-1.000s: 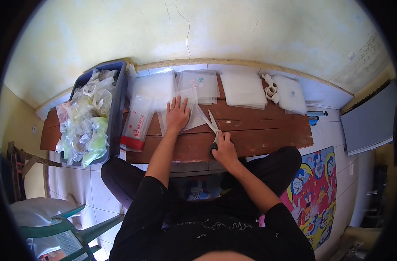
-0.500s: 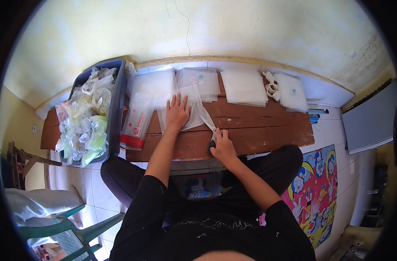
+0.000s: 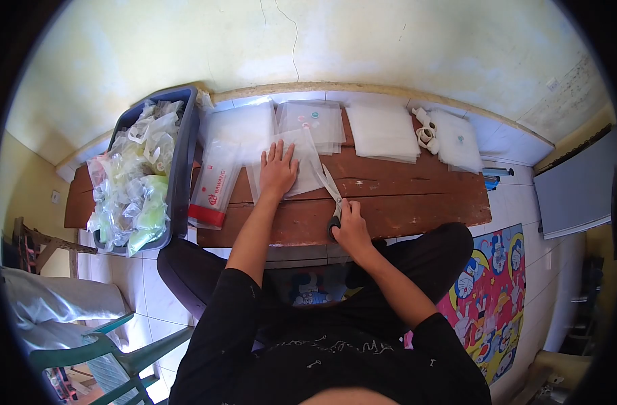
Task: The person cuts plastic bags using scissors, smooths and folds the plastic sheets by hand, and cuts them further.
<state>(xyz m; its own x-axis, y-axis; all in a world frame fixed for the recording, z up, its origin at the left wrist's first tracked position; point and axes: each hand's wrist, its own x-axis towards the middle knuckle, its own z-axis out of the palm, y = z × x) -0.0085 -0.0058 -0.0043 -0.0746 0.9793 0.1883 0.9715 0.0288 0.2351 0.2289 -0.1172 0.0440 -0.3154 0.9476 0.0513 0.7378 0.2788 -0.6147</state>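
Note:
My left hand (image 3: 278, 174) lies flat, fingers spread, on a clear plastic bag (image 3: 305, 175) on the brown wooden table. In my right hand (image 3: 353, 228) is a pair of scissors (image 3: 332, 187) with dark handles, its blades pointing away from me at the bag's right edge. A narrow edge of plastic stands along the bag's right side, just beyond the blades. Left of my left hand lies a clear plastic packet (image 3: 216, 189) with red print and a red end.
Stacks of clear plastic bags (image 3: 381, 131) line the back of the wooden table (image 3: 409, 196), with white rolls (image 3: 426, 131) at the right. A dark tub (image 3: 181, 145) full of crumpled plastic stands left. A green chair (image 3: 85, 354) and colourful mat (image 3: 487, 290) are nearby.
The scissors have drawn slightly back and to the right along the bag's edge with my right hand. My left hand stays pressed on the bag. The view has shifted slightly.

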